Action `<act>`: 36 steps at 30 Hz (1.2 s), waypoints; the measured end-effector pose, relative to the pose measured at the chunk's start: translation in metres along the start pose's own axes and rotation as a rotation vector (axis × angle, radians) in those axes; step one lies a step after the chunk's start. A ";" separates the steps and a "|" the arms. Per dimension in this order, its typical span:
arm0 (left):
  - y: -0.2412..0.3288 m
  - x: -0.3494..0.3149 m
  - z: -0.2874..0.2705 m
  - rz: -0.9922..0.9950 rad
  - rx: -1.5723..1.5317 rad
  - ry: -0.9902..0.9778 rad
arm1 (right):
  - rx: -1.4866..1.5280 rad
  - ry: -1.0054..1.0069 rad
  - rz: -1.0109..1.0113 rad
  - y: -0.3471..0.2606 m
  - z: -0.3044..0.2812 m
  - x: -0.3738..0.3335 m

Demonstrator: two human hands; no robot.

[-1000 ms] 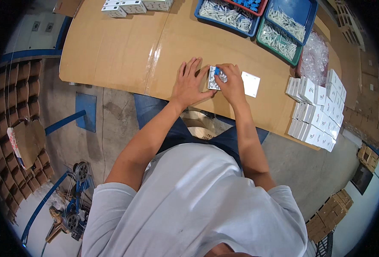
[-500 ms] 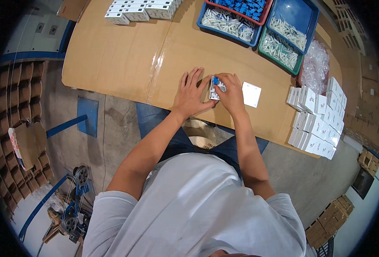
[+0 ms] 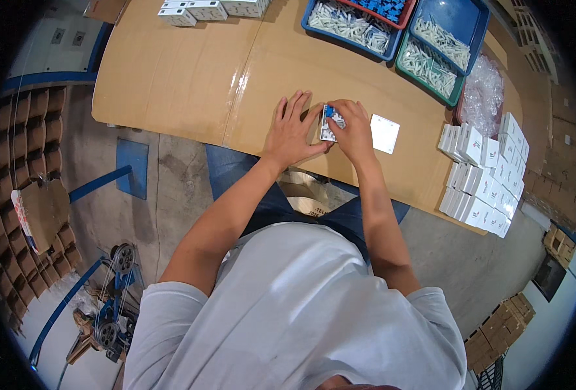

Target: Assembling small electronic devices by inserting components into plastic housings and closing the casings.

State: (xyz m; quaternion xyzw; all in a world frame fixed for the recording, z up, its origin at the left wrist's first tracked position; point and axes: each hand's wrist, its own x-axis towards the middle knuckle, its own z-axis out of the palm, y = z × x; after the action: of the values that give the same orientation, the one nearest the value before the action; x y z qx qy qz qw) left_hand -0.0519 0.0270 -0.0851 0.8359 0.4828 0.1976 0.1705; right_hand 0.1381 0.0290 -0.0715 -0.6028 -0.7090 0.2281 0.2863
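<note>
Trays at your table's far right: red tray of blue pieces overlapping a blue tray of white parts, second blue tray on a green tray, white parts in both; before you, the small white box holds white pieces. Your left hand is spread, unclenched, bracing the box's left side; your right hand arches over, thumb and fingers pinching a blue piece. Box's long axis runs away from you, blue piece at far end.
</note>
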 end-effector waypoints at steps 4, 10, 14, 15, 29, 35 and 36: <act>0.000 0.000 -0.002 0.004 0.003 0.000 | -0.015 -0.019 0.012 0.002 0.001 0.002; -0.001 0.001 0.000 0.005 0.012 -0.003 | -0.031 -0.032 0.036 0.001 0.002 0.003; -0.001 0.000 0.001 0.006 0.010 -0.009 | -0.089 -0.027 0.061 -0.004 0.001 0.005; -0.002 0.001 0.002 0.009 0.012 -0.006 | -0.134 -0.026 0.076 -0.005 0.001 0.006; 0.000 -0.003 0.001 0.019 0.057 0.005 | -0.206 0.424 0.188 0.030 -0.050 -0.060; 0.008 -0.001 0.004 0.022 -0.008 0.014 | -0.341 0.300 0.720 0.042 -0.050 -0.087; 0.007 0.000 0.003 0.014 0.035 -0.003 | -0.336 0.308 0.691 0.045 -0.045 -0.089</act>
State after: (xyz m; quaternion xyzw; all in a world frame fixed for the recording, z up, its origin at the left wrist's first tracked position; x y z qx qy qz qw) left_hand -0.0454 0.0236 -0.0848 0.8425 0.4799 0.1892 0.1554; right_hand 0.2110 -0.0518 -0.0797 -0.8708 -0.4411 0.0989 0.1932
